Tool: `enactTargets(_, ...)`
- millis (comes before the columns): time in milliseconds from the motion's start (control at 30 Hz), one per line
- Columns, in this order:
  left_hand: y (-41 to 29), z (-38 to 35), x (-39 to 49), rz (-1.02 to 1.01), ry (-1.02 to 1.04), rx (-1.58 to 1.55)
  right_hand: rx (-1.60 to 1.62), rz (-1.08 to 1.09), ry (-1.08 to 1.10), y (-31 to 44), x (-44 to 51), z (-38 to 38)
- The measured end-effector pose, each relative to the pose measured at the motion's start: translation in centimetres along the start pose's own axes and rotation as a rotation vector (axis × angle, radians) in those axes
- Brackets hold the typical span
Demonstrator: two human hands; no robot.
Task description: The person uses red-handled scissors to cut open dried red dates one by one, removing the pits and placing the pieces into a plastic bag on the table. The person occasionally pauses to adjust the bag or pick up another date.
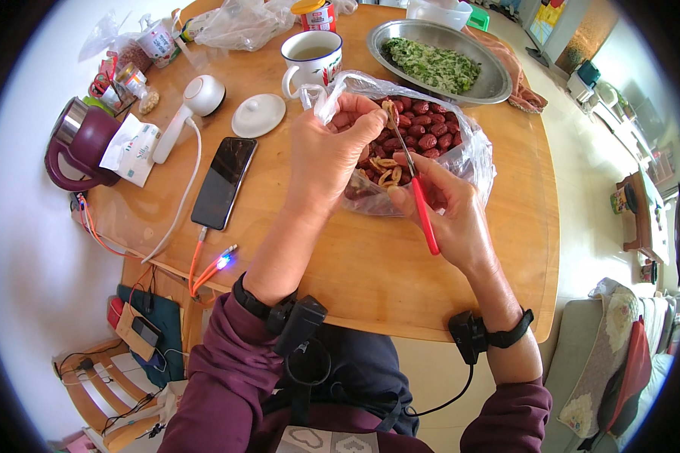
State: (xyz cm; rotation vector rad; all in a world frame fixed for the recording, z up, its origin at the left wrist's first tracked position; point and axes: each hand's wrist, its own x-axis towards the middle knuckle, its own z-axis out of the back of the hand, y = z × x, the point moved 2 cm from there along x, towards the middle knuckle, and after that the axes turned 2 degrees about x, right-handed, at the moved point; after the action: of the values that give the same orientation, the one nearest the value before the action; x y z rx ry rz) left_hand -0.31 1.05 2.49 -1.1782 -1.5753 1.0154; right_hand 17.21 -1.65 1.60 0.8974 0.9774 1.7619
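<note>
My right hand (456, 209) holds a pair of scissors with red handles (424, 215), its metal blades pointing up and away from me. At their tips is a piece of dried jujube (389, 109), pinched between the thumb and fingers of my left hand (331, 147). Below both hands, a clear plastic bag (476, 147) lies rolled open, full of whole red jujubes (425, 127). Cut jujube pieces (390, 172) with pale flesh sit at the bag's near side. Part of the bag's rim rises behind my left hand. Whether the blades are closed on the piece is unclear.
Beyond the bag stand a steel bowl of chopped greens (430, 65) and an enamel mug (313, 56) of liquid. Leftward lie a white lid (259, 115), a phone (224, 184) on an orange cable, a white handheld appliance (190, 107) and a purple kettle (82, 144).
</note>
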Motion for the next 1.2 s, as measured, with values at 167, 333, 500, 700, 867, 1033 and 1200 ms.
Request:
enactTargets(167,0.13,-0.31,-0.07,-0.018,-0.025,-0.071,-0.021,0.037,-0.023,0.02,0.01,-0.05)
enactTargets(333,-0.05,-0.38,-0.15,-0.019,0.035,-0.045,0.017,0.010,-0.012,0.12,0.00,-0.02)
enactTargets(500,-0.02,-0.48,-0.24,-0.017,0.042,-0.024,-0.001,0.026,-0.068,0.10,0.08,0.03)
enactTargets(700,-0.07,-0.34,-0.22,0.030,0.067,-0.070,0.098,-0.053,-0.034,-0.39,0.16,0.03)
enactTargets(867,-0.02,-0.67,-0.33,0.057,0.007,-0.093,0.083,-0.031,-0.042,-0.49,0.24,-0.09)
enactTargets(1033,-0.01,-0.58,-0.27,0.077,-0.014,-0.089,0.012,0.040,-0.063,-0.13,0.25,0.01)
enactTargets(1200,0.36,-0.52,-0.30,0.070,0.020,-0.141,0.004,0.021,-0.021,0.03,0.25,0.25)
